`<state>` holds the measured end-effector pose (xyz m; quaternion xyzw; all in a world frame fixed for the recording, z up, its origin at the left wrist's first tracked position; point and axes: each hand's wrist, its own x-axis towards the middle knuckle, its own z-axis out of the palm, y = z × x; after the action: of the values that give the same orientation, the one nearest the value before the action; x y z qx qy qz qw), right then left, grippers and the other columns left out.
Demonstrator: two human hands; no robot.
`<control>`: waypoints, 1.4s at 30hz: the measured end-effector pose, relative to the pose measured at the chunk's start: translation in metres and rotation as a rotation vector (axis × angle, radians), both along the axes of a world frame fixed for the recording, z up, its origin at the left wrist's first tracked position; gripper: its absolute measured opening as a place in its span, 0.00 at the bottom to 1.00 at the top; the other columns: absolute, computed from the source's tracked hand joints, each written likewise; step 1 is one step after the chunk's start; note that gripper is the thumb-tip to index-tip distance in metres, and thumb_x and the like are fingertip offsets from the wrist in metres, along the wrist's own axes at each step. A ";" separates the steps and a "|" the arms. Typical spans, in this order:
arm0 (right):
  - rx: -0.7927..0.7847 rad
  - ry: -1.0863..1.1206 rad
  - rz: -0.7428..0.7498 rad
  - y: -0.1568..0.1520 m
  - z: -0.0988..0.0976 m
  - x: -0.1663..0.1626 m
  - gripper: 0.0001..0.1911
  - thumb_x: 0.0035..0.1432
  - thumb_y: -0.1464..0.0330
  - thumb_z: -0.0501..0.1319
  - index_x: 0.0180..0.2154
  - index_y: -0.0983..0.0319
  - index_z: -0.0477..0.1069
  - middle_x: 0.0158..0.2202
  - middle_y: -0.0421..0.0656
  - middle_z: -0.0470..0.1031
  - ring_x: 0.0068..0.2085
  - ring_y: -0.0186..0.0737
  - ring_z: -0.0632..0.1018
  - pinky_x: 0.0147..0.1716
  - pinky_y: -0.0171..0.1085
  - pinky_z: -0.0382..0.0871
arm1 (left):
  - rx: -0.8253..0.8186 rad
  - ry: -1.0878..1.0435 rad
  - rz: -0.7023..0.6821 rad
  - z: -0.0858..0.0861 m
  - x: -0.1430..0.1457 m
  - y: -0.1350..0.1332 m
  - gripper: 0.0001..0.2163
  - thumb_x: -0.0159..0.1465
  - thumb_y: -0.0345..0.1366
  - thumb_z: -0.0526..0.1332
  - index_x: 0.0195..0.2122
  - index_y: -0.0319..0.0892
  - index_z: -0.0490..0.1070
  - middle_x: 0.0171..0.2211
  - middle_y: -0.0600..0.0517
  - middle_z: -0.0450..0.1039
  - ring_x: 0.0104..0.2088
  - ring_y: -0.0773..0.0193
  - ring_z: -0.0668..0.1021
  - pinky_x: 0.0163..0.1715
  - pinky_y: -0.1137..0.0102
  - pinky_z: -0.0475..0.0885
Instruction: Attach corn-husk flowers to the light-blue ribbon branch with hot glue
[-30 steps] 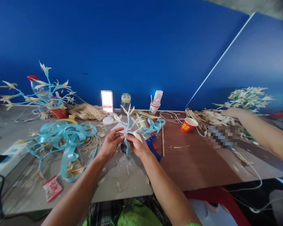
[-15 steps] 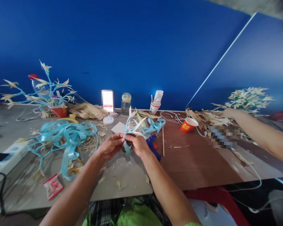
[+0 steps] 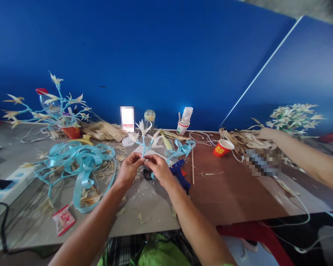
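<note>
Both my hands meet in front of me over the table, gripping the blue-wrapped stem of a small artificial flower sprig (image 3: pixel 143 142) with several white petalled blooms. My left hand (image 3: pixel 131 169) pinches the stem from the left, near its lower end. From the right, my right hand (image 3: pixel 158 168) closes thumb and fingers at the same spot; the stem's end is hidden by the fingers. Just right of it lies a blue glue gun (image 3: pixel 180 173). A light blue ribbon (image 3: pixel 184 147) lies behind that. Below my fingers sits a small dark object (image 3: pixel 148 174), partly covered.
A heap of blue ribbon (image 3: pixel 81 159) lies left, before a potted flower branch (image 3: pixel 71 130). A red paper cup (image 3: pixel 223 147) stands right. Another person's arm (image 3: pixel 302 151) reaches over dried husks (image 3: pixel 244 138). A power strip (image 3: pixel 11 188) lies at far left.
The sprig has turned more upright, its blooms now spread above my hands. Ribbon that hung below my fingers no longer shows there. My hands have shifted slightly left.
</note>
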<state>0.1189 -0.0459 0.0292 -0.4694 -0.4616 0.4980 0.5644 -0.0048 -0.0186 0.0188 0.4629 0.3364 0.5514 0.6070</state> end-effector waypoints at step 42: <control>-0.259 -0.136 0.171 0.004 0.008 0.037 0.25 0.52 0.48 0.56 0.23 0.64 0.73 0.22 0.42 0.71 0.25 0.34 0.69 0.27 0.34 0.61 | -0.212 -0.152 -0.366 0.005 -0.012 0.002 0.09 0.49 0.30 0.69 0.29 0.40 0.71 0.25 0.55 0.72 0.24 0.72 0.73 0.27 0.76 0.66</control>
<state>0.1562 -0.0417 0.0376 -0.5299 -0.4689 0.5668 0.4220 -0.0168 -0.0164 0.0241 0.4068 0.2561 0.4271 0.7659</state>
